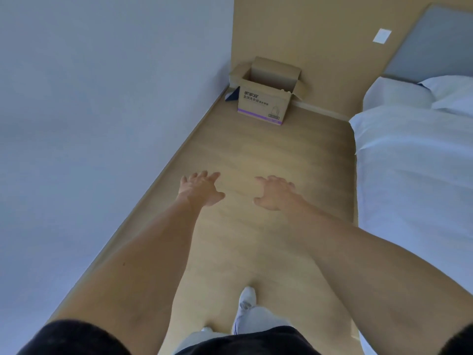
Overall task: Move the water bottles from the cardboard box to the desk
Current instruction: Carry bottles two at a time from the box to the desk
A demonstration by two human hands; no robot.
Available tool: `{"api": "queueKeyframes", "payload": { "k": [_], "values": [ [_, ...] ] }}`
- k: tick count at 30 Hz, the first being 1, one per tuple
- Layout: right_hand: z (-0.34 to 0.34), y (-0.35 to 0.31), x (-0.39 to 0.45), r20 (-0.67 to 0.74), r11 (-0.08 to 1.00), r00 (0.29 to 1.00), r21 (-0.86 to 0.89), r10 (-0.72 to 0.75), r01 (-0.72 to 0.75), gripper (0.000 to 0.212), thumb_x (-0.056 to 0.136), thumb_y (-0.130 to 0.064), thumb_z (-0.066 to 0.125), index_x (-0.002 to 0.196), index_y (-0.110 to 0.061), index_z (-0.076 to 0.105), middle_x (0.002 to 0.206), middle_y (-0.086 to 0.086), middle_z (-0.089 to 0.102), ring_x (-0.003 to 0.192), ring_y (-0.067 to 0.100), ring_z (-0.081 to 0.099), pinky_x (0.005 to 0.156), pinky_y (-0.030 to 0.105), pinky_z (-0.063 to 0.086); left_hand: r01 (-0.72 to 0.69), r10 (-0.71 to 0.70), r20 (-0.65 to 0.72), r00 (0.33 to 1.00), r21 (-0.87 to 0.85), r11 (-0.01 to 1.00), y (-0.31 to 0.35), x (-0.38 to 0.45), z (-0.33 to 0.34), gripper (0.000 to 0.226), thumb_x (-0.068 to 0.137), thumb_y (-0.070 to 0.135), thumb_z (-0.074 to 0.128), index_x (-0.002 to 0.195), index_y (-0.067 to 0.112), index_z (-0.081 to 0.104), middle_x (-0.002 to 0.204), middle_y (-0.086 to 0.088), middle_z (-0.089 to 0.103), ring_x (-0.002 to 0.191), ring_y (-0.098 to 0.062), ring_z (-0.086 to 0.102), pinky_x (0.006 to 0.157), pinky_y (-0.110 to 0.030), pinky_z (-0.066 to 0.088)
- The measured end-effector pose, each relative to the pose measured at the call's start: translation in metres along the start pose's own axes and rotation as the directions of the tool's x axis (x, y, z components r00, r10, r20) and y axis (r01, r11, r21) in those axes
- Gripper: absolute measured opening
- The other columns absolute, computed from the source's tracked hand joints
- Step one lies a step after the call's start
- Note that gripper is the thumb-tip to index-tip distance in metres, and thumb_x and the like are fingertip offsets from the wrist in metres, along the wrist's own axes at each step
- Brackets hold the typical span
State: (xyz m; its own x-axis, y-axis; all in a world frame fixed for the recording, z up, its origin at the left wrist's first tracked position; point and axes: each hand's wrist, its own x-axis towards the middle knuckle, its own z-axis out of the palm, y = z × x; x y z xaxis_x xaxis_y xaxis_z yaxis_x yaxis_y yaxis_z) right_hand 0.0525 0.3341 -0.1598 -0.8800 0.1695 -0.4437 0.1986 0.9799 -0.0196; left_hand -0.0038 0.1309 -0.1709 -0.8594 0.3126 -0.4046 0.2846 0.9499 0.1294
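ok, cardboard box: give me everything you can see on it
The cardboard box is plain brown corrugated card with dark print and a purple band low on its front face. It stands upright on the wood floor in the far corner, close to the white wall and the tan panel. Its top flaps are open and splayed outward. Only small pale tops show inside, near the right rim. Neither hand touches it.

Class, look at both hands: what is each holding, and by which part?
Nothing. The left hand and right hand are open and empty, well short of the cardboard box.
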Motion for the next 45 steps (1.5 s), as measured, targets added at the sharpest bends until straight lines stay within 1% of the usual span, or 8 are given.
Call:
{"api": "queueKeyframes", "payload": {
  "k": [6, 14, 22, 26, 30, 35, 40, 45],
  "values": [
    [-0.026, 0.020, 0.087, 0.019, 0.999, 0.999, 0.016, 0.033, -0.034, 0.074, 0.091, -0.056, 0.054, 0.154, -0.037, 0.021, 0.159, 0.004, 0.028, 0.145, 0.028, 0.029, 0.114, 0.046, 0.027, -0.053, 0.053, 0.016, 0.998, 0.044, 0.998, 0.014, 0.091, -0.031, 0.074, 0.096, 0.058, 0.048, 0.159, 0.038, 0.015, 0.167, -0.001, 0.016, 0.153, -0.028, 0.016, 0.123, -0.052, 0.014],
    [-0.086, 0.042, 0.229, 0.007, 0.995, 0.999, 0.095, -0.035, 0.035, 0.078, 0.091, -0.057, 0.053, 0.156, -0.037, 0.016, 0.164, 0.004, 0.020, 0.150, 0.026, 0.019, 0.118, 0.047, 0.020, -0.044, 0.041, 0.038, 0.998, 0.086, 0.995, 0.029, 0.223, -0.095, 0.073, 0.096, 0.057, 0.046, 0.159, 0.037, 0.016, 0.167, 0.000, 0.015, 0.154, -0.024, 0.014, 0.122, -0.052, 0.014],
    [-0.150, 0.080, 0.328, 0.003, 0.996, 1.000, 0.086, 0.000, 0.000, 0.076, 0.091, -0.055, 0.054, 0.156, -0.037, 0.019, 0.158, 0.007, 0.029, 0.146, 0.029, 0.026, 0.116, 0.045, 0.024, -0.123, 0.122, 0.020, 0.992, 0.083, 0.989, 0.070, 0.340, -0.149, 0.071, 0.097, 0.052, 0.046, 0.159, 0.037, 0.015, 0.168, 0.000, 0.014, 0.154, -0.021, 0.012, 0.123, -0.050, 0.013],
    [-0.167, 0.095, 0.374, 0.019, 0.993, 0.999, 0.115, 0.035, -0.037, 0.074, 0.091, -0.053, 0.054, 0.155, -0.036, 0.022, 0.156, 0.009, 0.033, 0.144, 0.031, 0.029, 0.115, 0.045, 0.025, -0.158, 0.155, 0.034, 0.987, 0.081, 0.984, 0.079, 0.400, -0.163, 0.070, 0.097, 0.044, 0.046, 0.159, 0.035, 0.015, 0.167, -0.001, 0.016, 0.154, -0.022, 0.014, 0.123, -0.049, 0.013],
    [-0.190, 0.110, 0.432, 0.014, 0.988, 0.996, 0.126, 0.085, -0.086, 0.076, 0.090, -0.055, 0.055, 0.156, -0.036, 0.021, 0.156, 0.009, 0.035, 0.143, 0.029, 0.033, 0.116, 0.045, 0.027, -0.201, 0.199, 0.036, 0.979, 0.095, 0.975, 0.081, 0.472, -0.183, 0.068, 0.097, 0.041, 0.045, 0.159, 0.033, 0.018, 0.165, -0.002, 0.022, 0.152, -0.023, 0.018, 0.123, -0.049, 0.014],
    [-0.244, 0.114, 0.525, 0.017, 0.970, 0.982, 0.150, 0.188, -0.189, 0.076, 0.092, -0.053, 0.054, 0.157, -0.037, 0.019, 0.160, 0.005, 0.030, 0.146, 0.028, 0.029, 0.119, 0.046, 0.024, -0.282, 0.283, 0.002, 0.959, 0.066, 0.957, 0.073, 0.589, -0.232, 0.061, 0.096, 0.035, 0.045, 0.154, 0.026, 0.029, 0.159, -0.004, 0.033, 0.147, -0.026, 0.028, 0.120, -0.050, 0.020],
    [-0.290, 0.105, 0.583, 0.019, 0.958, 0.974, 0.178, 0.224, -0.224, 0.076, 0.093, -0.053, 0.054, 0.157, -0.034, 0.019, 0.162, 0.005, 0.028, 0.147, 0.028, 0.027, 0.120, 0.047, 0.024, -0.348, 0.347, 0.014, 0.938, 0.043, 0.937, 0.065, 0.666, -0.278, 0.066, 0.094, 0.033, 0.047, 0.156, 0.030, 0.026, 0.160, -0.004, 0.034, 0.147, -0.027, 0.029, 0.121, -0.054, 0.021],
    [-0.330, 0.111, 0.636, 0.014, 0.939, 0.963, 0.217, 0.270, -0.267, 0.077, 0.093, -0.051, 0.055, 0.158, -0.033, 0.018, 0.162, 0.003, 0.027, 0.147, 0.027, 0.028, 0.120, 0.047, 0.024, -0.409, 0.409, 0.027, 0.912, 0.096, 0.907, 0.072, 0.743, -0.312, 0.059, 0.095, 0.029, 0.047, 0.152, 0.029, 0.030, 0.152, -0.006, 0.043, 0.140, -0.029, 0.038, 0.115, -0.054, 0.030]
  ]
}}
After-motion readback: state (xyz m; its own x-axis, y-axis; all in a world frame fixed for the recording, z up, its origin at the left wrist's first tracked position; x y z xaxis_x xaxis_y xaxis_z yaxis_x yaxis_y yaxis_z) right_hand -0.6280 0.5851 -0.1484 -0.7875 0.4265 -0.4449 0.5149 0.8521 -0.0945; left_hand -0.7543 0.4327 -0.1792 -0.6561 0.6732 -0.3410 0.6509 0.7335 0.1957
